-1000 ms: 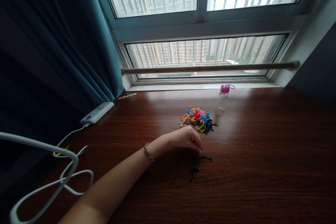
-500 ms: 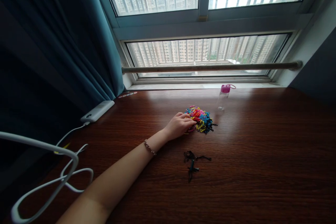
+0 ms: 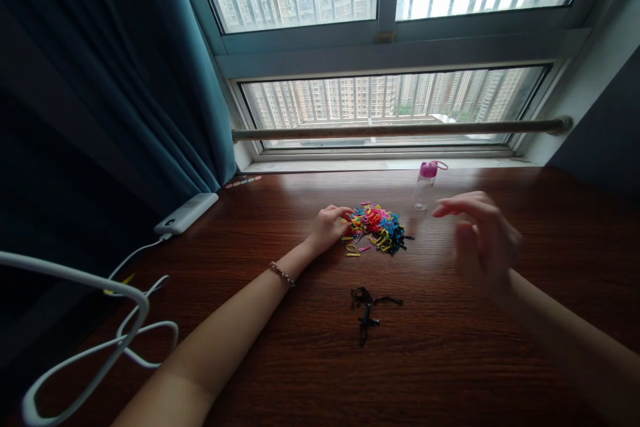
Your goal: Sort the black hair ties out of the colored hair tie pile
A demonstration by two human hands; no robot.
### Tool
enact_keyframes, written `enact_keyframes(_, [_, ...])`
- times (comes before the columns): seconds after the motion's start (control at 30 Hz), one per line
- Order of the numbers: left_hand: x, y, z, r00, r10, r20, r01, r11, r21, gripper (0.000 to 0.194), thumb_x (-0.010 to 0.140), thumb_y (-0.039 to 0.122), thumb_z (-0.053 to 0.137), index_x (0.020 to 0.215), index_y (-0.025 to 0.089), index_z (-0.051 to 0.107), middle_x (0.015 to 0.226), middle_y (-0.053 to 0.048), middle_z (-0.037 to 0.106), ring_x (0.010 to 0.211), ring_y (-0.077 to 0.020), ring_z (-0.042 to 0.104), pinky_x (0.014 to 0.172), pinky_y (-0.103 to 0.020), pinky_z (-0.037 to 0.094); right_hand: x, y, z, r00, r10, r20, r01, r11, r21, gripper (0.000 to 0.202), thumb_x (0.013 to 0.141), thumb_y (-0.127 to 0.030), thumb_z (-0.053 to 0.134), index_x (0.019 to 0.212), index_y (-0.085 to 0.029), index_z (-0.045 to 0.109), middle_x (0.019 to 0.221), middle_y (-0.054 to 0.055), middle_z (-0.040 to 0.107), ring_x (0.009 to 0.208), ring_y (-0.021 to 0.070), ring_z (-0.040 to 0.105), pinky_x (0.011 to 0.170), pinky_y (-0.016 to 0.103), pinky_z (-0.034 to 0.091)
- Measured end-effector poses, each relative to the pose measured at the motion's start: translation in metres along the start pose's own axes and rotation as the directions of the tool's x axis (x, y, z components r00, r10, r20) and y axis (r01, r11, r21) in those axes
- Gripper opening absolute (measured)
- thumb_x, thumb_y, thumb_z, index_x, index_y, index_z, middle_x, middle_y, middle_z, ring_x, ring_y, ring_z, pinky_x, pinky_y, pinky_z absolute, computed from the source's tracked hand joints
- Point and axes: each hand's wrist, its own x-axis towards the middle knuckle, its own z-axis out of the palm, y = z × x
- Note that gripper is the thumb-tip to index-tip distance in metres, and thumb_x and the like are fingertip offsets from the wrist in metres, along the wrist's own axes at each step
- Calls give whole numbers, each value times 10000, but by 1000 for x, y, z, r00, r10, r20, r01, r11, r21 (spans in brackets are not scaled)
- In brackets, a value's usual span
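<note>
Your left fingers (image 3: 341,211) are at the left edge of the heaped coloured bands (image 3: 380,221), tips partly out of sight; you cannot tell whether they grip any. Your right fingers (image 3: 457,207) are blurred, right of the heap, with a gap between thumb and forefinger. In this head view your left forearm (image 3: 215,340) runs off the bottom and your right forearm (image 3: 565,320) off the right side. The worktop (image 3: 475,373) meets the sill (image 3: 320,165) behind; its near edge is cut off. Nearer you, well apart from the heap, lie black bands (image 3: 367,313), too tangled to count. The bottle (image 3: 425,197) stands behind the heap, its contents hard to make out.
</note>
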Motion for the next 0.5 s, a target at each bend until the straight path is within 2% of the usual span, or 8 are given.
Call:
enact_keyframes(0.1, [-2,3,-1,999,48,-4,-47,994,100,210,749,186,563,947,218,623,944,-23,653,918,-185,528,838,-336,388,-7,34,22,994,102,-43,-108,983,-151,166,862,-235,439,835,-176,592,668,24,578,604,147,530,618,286,422])
enact_keyframes(0.2, [-5,12,-1,978,184,103,-198,967,159,229,781,196,521,987,240,611,1086,-18,610,1057,-201,463,921,-373,302,-23,71,40,957,278,77,-252,935,-249,144,807,-267,495,791,-161,592,684,32,597,587,145,534,574,265,416])
enact_keyframes(0.27, [-6,17,-1,939,269,216,-306,938,164,268,806,197,483,1046,257,588,1137,-13,590,1120,-212,420,953,-396,243,-31,89,45,886,434,163,-393,890,-232,136,771,-276,532,824,-165,591,691,27,616,587,143,554,574,260,429])
enact_keyframes(0.33, [-7,20,0,907,307,289,-365,916,170,312,823,190,448,1106,264,558,1171,-15,573,1165,-228,378,965,-418,200,-35,100,45,801,537,266,-512,844,-160,178,733,-286,570,869,-174,591,710,21,635,617,146,577,603,261,448])
enact_keyframes(0.4, [-8,20,2,898,309,313,-375,910,176,336,829,185,433,1139,261,539,1187,-21,563,1186,-242,352,968,-433,178,-35,106,43,735,553,394,-568,818,-89,250,695,-300,607,913,-179,595,737,19,642,659,151,586,634,266,455])
enact_keyframes(0.5, [-8,16,4,908,293,300,-350,923,159,323,825,180,441,1118,251,556,1180,-30,568,1173,-242,367,967,-435,183,-31,109,38,680,502,535,-580,814,-27,331,666,-322,634,957,-166,603,749,19,630,681,151,571,645,266,444])
